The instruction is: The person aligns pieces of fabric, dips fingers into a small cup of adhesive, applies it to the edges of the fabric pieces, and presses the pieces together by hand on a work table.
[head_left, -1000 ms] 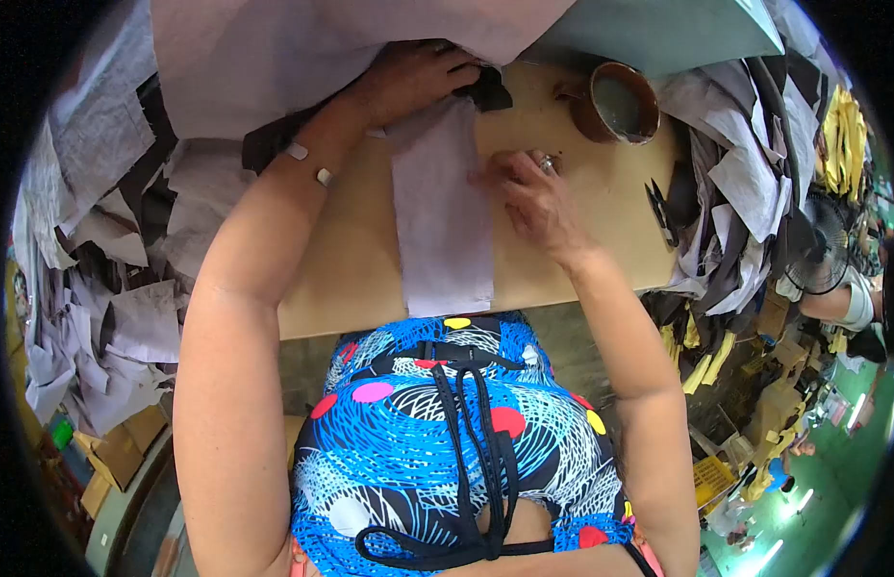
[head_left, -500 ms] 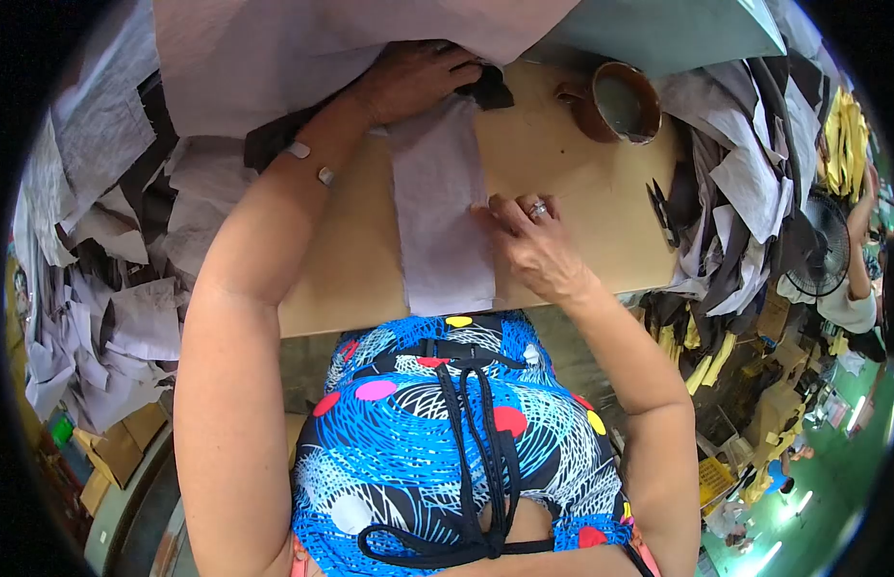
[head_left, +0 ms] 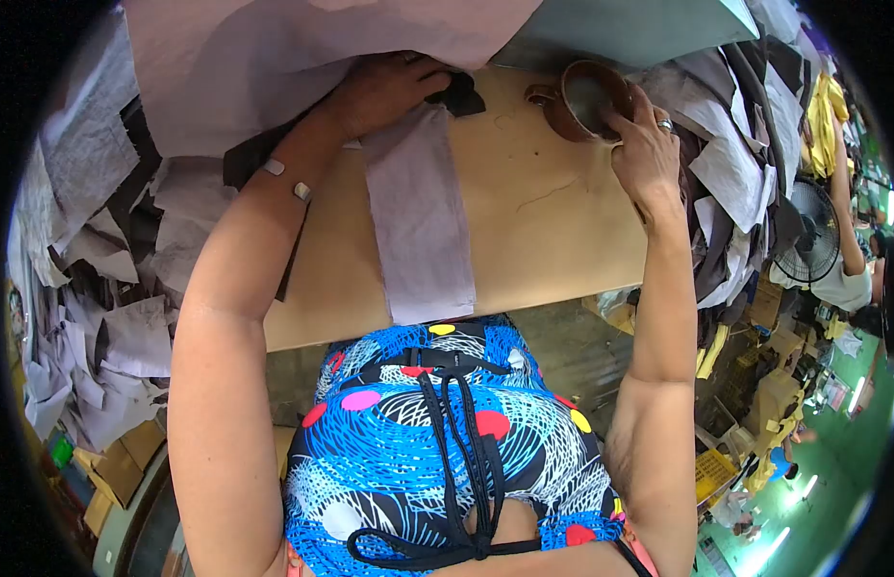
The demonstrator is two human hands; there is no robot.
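Observation:
A long mauve-grey fabric strip (head_left: 420, 216) lies lengthwise on the tan work board, its near end at the front edge. My left hand (head_left: 387, 91) rests at the strip's far end, fingers stretched out and slightly apart, fingertips beside a small black scrap (head_left: 461, 94). Part of that hand is under the edge of a large hanging sheet (head_left: 312, 29). At the far right of the board, my right hand (head_left: 649, 144) grips the rim of a brown mug (head_left: 562, 113), thumb over the inside and fingers along the outer side. Cloudy liquid shows in the mug.
Piled fabric pieces (head_left: 129, 337) crowd the left side, and more hang at the right (head_left: 735, 159). A black fan (head_left: 809, 231) stands beyond them. The board's front edge (head_left: 553, 298) runs close to my body. Another person's arm (head_left: 841, 202) appears far right.
My right hand has left the strip's right edge and moved away and right to the mug. My left hand stays at the strip's far end. The scissors at right are no longer visible.

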